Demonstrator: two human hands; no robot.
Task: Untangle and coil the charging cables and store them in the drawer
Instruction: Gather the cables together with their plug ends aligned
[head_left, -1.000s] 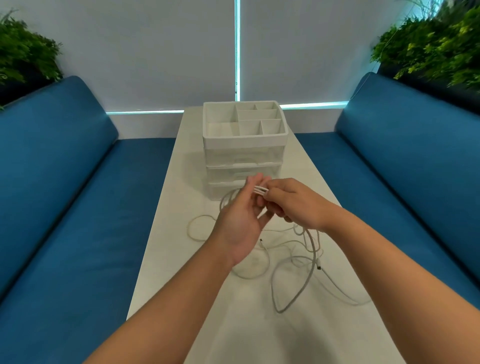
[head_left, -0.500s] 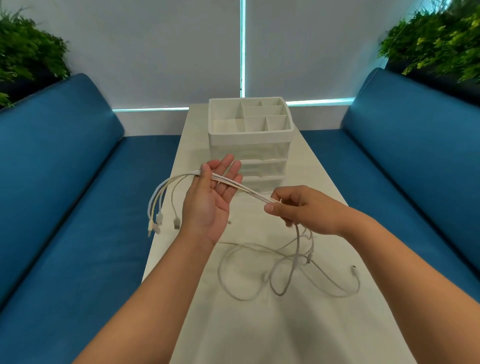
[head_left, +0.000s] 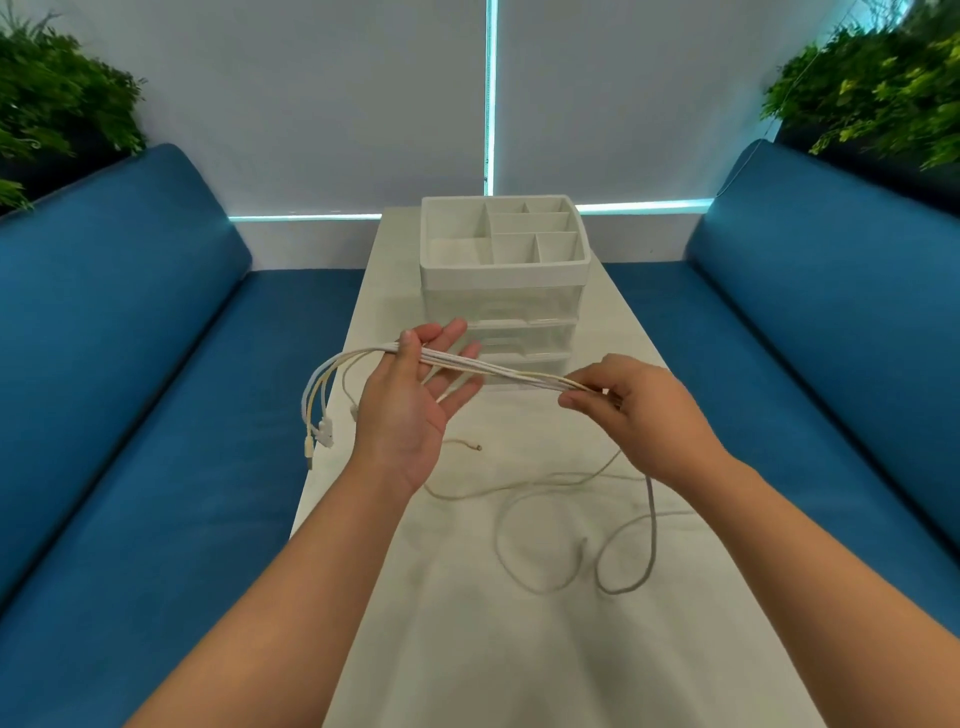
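Forearms: both run out of view at the bottom edge.
Cables: the strands pinched in the right hand vanish behind its fingers.
Plug ends: those dangling left of the left hand are too small to tell by type.
Organiser: its lower drawer fronts sit partly behind the cables and the left hand's fingers.

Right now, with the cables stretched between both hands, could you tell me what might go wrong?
The cable bundle only lies across the left hand, held by the thumb, so strands could slip off. The connector ends dangle past the table edge and may snag. The slack loops trailing from the right hand overlap, so pulling could tighten a knot.
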